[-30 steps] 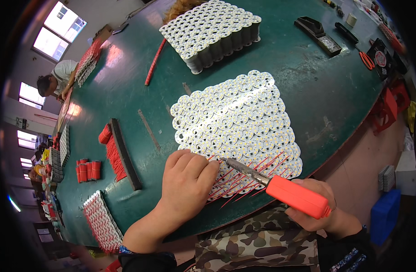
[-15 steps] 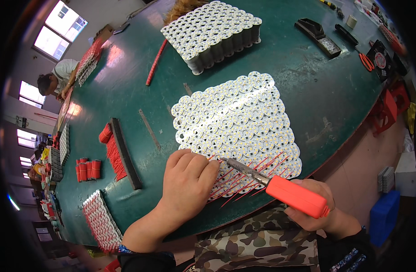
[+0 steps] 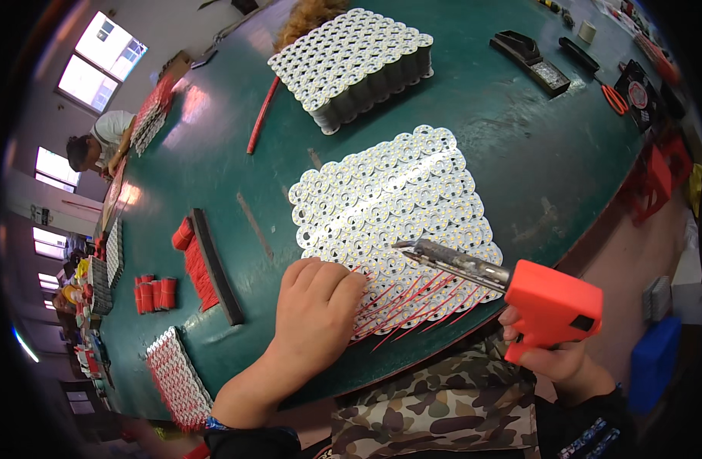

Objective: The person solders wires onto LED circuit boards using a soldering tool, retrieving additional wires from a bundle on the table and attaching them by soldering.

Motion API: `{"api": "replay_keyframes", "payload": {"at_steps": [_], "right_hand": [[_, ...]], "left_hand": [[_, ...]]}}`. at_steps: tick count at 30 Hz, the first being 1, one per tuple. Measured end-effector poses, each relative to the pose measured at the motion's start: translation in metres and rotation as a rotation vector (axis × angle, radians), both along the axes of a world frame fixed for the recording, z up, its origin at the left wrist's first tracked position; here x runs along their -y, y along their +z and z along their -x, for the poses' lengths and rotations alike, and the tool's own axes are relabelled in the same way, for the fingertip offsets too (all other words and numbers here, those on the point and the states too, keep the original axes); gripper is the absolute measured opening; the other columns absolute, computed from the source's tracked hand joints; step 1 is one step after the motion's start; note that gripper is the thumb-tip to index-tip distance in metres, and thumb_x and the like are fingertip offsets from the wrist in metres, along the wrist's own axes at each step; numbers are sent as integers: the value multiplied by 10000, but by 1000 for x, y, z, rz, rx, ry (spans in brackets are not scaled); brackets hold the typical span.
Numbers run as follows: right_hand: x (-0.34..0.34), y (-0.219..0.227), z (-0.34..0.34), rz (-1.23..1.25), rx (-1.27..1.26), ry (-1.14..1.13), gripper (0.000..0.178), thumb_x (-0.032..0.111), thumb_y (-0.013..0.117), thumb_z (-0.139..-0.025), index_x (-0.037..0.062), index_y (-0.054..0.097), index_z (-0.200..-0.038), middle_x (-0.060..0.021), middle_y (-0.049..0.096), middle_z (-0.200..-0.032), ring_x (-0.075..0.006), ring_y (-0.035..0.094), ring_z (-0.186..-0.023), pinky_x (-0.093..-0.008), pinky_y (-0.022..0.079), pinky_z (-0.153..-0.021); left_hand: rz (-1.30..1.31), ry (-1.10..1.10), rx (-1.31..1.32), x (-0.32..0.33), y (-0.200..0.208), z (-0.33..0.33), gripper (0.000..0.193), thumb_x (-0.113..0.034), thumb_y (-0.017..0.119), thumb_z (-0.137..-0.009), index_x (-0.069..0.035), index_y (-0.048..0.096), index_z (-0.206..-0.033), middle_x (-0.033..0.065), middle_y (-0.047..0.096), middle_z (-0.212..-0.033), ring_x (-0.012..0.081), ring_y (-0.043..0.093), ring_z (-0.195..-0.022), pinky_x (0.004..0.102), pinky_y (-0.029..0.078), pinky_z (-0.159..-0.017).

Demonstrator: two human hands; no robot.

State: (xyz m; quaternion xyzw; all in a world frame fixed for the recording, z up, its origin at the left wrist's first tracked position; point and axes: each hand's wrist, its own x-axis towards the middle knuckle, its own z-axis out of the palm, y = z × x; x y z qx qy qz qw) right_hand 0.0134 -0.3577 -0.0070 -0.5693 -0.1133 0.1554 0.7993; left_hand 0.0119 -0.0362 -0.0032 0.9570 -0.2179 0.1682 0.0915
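A sheet of joined round white LED boards (image 3: 389, 203) lies flat on the table in front of me. Thin red wires (image 3: 412, 300) are fanned across its near rows, several sticking out past the edge. My left hand (image 3: 314, 315) rests on the sheet's near left corner with fingers curled; a bit of red wire shows beside the fingers, but the fingertips are hidden. Gripped by its handle in my right hand (image 3: 559, 361) is a red soldering gun (image 3: 554, 300). Its metal tip points left above the boards, apart from my left fingers.
Beyond the sheet stands a tall stack of LED boards (image 3: 351, 61). A dark holder with red wires (image 3: 202, 275), wire bundles (image 3: 155, 294) and a wired board sheet (image 3: 179, 379) lie left. A black tray (image 3: 531, 63) and orange-handled scissors (image 3: 615, 99) sit far right. Another person (image 3: 106, 141) works far left.
The soldering gun has lifted and drawn back right, away from my left fingers, turning its side into view. My left hand has hardly moved.
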Motion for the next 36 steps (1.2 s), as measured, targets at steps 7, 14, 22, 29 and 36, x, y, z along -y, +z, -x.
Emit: {"api": "replay_keyframes", "payload": {"at_steps": [7, 14, 22, 29, 36], "right_hand": [[14, -29, -8, 444, 641, 84, 540, 83, 786, -779, -29, 601, -1273, -183, 677, -1194, -357, 669, -923, -439, 543, -811], [4, -33, -13, 489, 765, 97, 634, 68, 792, -763, -37, 546, -1338, -181, 689, -1178, -330, 654, -847, -423, 532, -753], [0, -33, -12, 492, 748, 77, 623, 60, 797, -754, -47, 560, -1320, -177, 702, -1142, -301, 639, -774, -398, 516, -689], [-2, -33, -13, 509, 755, 67, 592, 61, 804, -738, -56, 592, -1278, -167, 707, -1090, -303, 642, -760, -387, 514, -673], [-5, -30, -13, 530, 767, 73, 605, 55, 811, -729, -43, 588, -1284, -145, 708, -1055, -296, 631, -728, -391, 505, -655]], "left_hand": [[75, -9, 7, 10, 12, -13, 245, 1, 741, -698, -85, 659, -913, 50, 590, -814, 276, 604, -789, 430, 470, -768], [79, -7, 17, 13, -1, -19, 215, -35, 774, -724, -86, 681, -912, 46, 575, -777, 273, 593, -758, 423, 468, -754], [75, 5, 26, 14, -5, -20, 203, -50, 788, -738, -86, 684, -908, 47, 554, -759, 274, 584, -754, 423, 469, -764], [85, 2, 16, 15, -4, -21, 188, -41, 780, -741, -80, 681, -896, 48, 549, -755, 275, 579, -751, 421, 459, -748], [82, 2, 11, 15, -3, -22, 171, -40, 767, -751, -71, 681, -896, 54, 547, -747, 276, 574, -741, 422, 449, -727]]}}
